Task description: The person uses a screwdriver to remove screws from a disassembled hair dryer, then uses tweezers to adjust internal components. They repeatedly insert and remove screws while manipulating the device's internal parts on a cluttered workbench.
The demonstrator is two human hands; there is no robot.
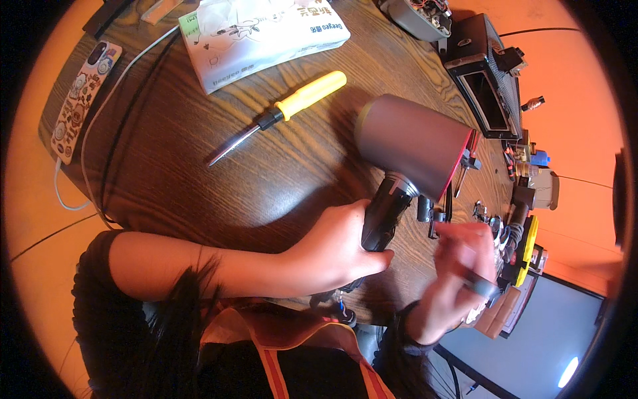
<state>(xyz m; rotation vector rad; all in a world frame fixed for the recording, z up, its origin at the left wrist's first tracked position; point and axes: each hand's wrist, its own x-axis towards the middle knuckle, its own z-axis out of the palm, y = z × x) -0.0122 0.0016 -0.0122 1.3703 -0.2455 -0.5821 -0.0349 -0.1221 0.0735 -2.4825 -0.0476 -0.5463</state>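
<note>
Wood-grain table, left to right: one smartphone in a patterned case, white cable attached; one white tissue pack; one yellow-handled screwdriver, lying diagonally. Next, the left hand, wrapped around the black handle of a brown hair dryer, held over the table right of the screwdriver. Rightmost, the right hand, blurred, fingers bent; whether it pinches anything cannot be told.
</note>
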